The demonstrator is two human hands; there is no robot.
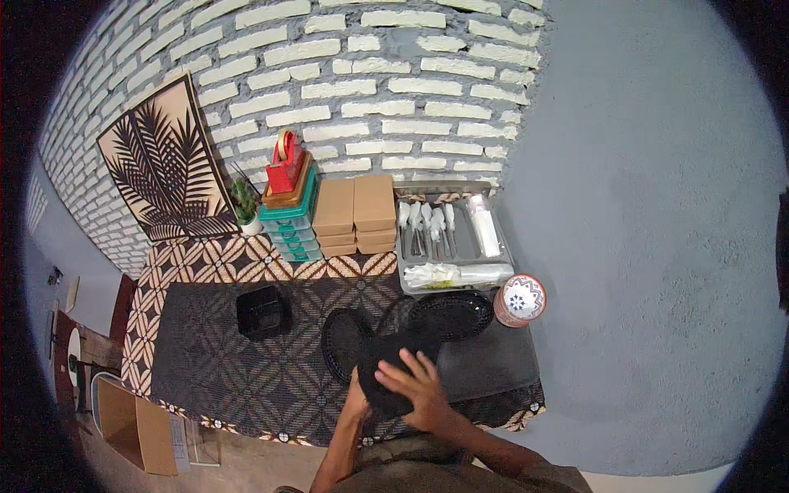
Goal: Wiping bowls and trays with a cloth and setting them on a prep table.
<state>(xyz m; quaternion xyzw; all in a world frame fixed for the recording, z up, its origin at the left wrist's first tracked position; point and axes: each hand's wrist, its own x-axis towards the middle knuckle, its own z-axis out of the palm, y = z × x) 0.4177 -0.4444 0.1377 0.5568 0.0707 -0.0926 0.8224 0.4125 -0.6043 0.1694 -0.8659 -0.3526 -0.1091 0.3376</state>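
Near the table's front edge, my left hand (357, 397) grips the left side of a dark, flat item (388, 394), its fingers mostly hidden behind it. Spread over the item's right side are the fingers of my right hand (419, 388), which seem to touch it; whether they grip it I cannot tell. The item is too dark to name exactly. Just beyond it lie a black oval plate or basket (346, 345) and a second black oval one (456, 314) to the right. A black square container (262, 311) stands farther left.
Along the wall stand a teal drawer unit (290, 231) topped by a red tape dispenser (286, 169), stacked cardboard boxes (354, 212) and a grey compartment tray (462, 240) of wrapped cutlery. Patterned bowls (519, 302) sit at the right edge. An open cardboard box (145, 431) is at lower left.
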